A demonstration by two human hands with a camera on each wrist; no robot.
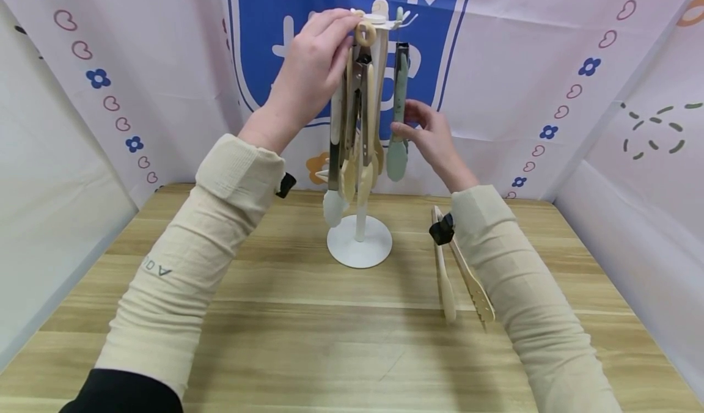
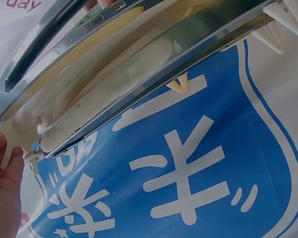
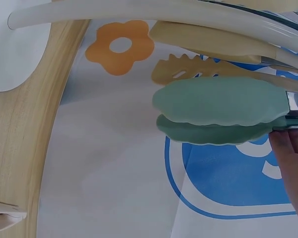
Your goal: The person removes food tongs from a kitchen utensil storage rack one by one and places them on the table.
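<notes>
A white utensil rack (image 1: 360, 255) with a round base stands on the table, with several tongs and utensils hanging from its top. My left hand (image 1: 316, 55) is at the rack's top, its thumb and fingers pinching around a cream hook beside a beige ring (image 1: 365, 34). In the left wrist view, steel-armed tongs (image 2: 188, 42) hang close by that hand. My right hand (image 1: 431, 133) holds green-tipped tongs (image 1: 397, 159) by their lower arms at the rack's right side. The right wrist view has the two scalloped green heads (image 3: 221, 101) slightly apart, the fingers partly cut off by the frame.
Wooden tongs (image 1: 447, 285) lie spread on the table (image 1: 308, 339) under my right forearm. White-tipped tongs (image 1: 333, 208) hang at the rack's left. A printed cloth with a blue emblem (image 1: 264, 10) hangs right behind the rack; white cloth walls stand on both sides.
</notes>
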